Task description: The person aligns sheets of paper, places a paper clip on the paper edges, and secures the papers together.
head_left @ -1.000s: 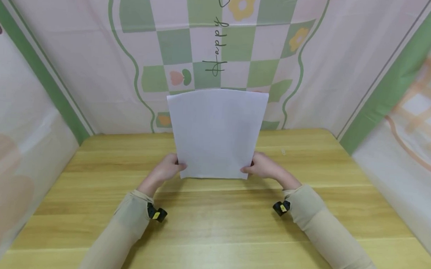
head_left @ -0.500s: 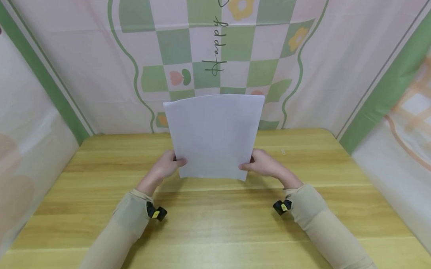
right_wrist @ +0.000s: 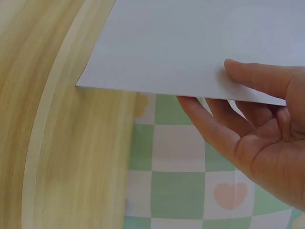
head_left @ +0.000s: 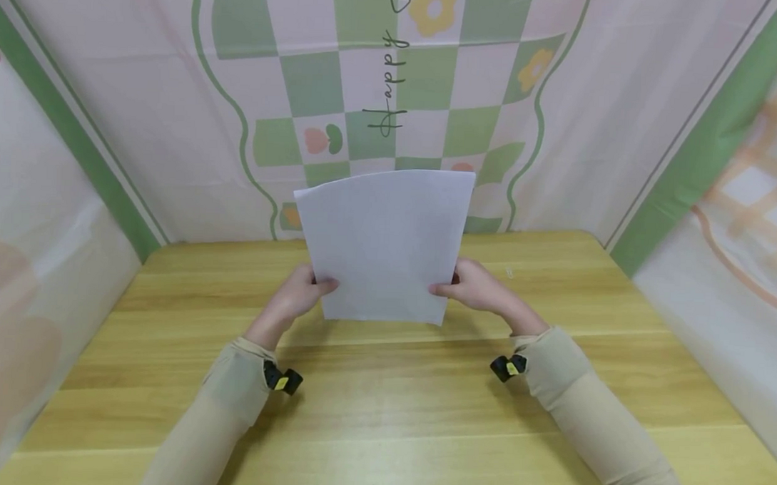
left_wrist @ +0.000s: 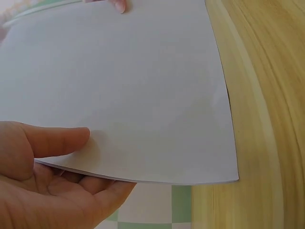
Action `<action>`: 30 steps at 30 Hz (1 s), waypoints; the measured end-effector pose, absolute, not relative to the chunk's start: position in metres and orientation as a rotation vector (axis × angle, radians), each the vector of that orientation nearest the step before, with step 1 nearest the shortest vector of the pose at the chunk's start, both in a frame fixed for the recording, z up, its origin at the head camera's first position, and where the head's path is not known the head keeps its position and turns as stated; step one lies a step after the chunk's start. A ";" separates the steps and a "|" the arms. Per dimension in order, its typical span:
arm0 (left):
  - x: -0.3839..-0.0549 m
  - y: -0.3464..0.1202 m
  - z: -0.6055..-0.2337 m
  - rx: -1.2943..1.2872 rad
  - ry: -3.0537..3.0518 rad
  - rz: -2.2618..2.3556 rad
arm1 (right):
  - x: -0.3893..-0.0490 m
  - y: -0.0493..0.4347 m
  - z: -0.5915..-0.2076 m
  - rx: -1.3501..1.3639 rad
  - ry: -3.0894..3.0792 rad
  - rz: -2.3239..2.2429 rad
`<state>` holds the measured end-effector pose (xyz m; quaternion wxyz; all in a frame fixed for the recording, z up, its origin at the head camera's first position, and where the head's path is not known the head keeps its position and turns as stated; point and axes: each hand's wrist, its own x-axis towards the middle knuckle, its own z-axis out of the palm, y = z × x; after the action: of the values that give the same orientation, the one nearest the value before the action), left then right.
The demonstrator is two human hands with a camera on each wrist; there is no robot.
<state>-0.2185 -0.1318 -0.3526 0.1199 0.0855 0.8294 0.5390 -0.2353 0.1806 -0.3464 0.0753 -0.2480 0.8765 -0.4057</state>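
White paper (head_left: 385,246) stands upright, tilted back a little, its top edge bowed. In the left wrist view its edge looks thicker than a single sheet. The left hand (head_left: 302,291) pinches the left side low down, thumb on the near face and fingers behind. On the opposite side the right hand (head_left: 477,285) pinches the paper the same way, as the right wrist view shows with the thumb (right_wrist: 259,78) flat on the face. The bottom edge is at or just above the wooden table (head_left: 383,406); contact is hard to tell.
A small clear or white paper clip (head_left: 509,273) lies on the table beyond the right hand. Behind the table's far edge hangs a green-and-white checked curtain (head_left: 426,76), with more cloth at both sides.
The paper's top edge has dropped slightly and shifted a little left. Both hands have slid a bit higher along the side edges, still pinching.
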 end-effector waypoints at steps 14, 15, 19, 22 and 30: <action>-0.213 -0.132 -0.346 0.289 2.396 1.615 | -0.235 0.180 -0.337 -0.737 2.631 -1.232; -0.213 -0.132 -0.346 0.290 2.390 1.626 | -0.235 0.180 -0.336 -0.739 2.626 -1.241; -0.214 -0.133 -0.345 0.311 2.374 1.664 | -0.234 0.179 -0.334 -0.733 2.613 -1.278; -0.214 -0.134 -0.342 0.311 2.374 1.682 | -0.235 0.178 -0.333 -0.720 2.614 -1.295; -0.215 -0.134 -0.335 0.300 2.374 1.741 | -0.235 0.176 -0.327 -0.696 2.630 -1.324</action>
<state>-0.2153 -0.1338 -0.3353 0.0909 0.1010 0.7989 0.5859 -0.2352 0.1755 -0.3269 0.0582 -0.2296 0.8678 -0.4368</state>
